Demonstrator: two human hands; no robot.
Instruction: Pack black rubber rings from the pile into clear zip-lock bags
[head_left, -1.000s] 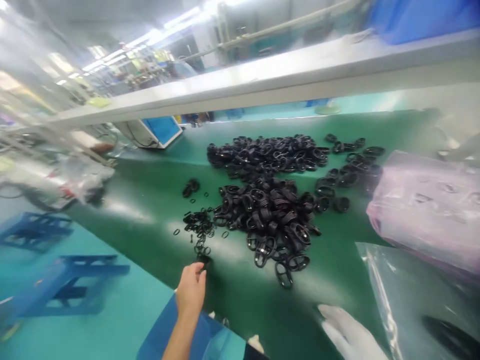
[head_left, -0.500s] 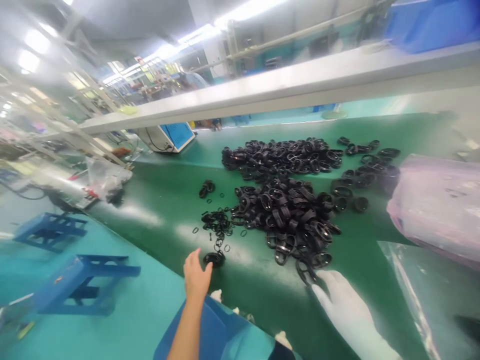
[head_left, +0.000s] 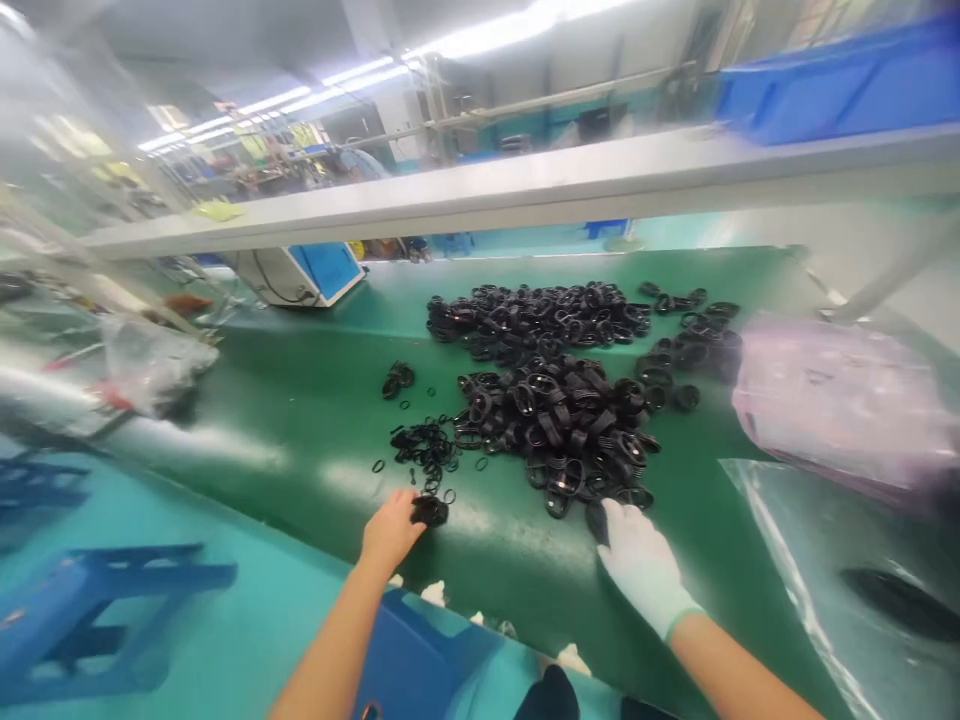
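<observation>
My bare left hand [head_left: 390,528] rests on the green table [head_left: 300,400] near its front edge, fingers curled round a small clump of thin black rings [head_left: 430,511]. Just beyond it lies a scatter of small black O-rings [head_left: 420,445]. My right hand [head_left: 637,560], in a white glove, lies at the near edge of a big pile of black oval plastic parts [head_left: 559,420], fingertips touching one dark part [head_left: 596,520]. A second heap of black parts [head_left: 536,312] sits farther back.
A pink plastic bag [head_left: 840,400] and a clear bag [head_left: 825,570] lie at the right. A white and blue device [head_left: 300,272] stands at the back left under a grey shelf rail [head_left: 562,180]. Blue stools [head_left: 97,610] stand on the teal floor at left.
My left hand moved forward and closed on the clump of rings. My gloved right hand came up from the lower right to the near edge of the big pile.
</observation>
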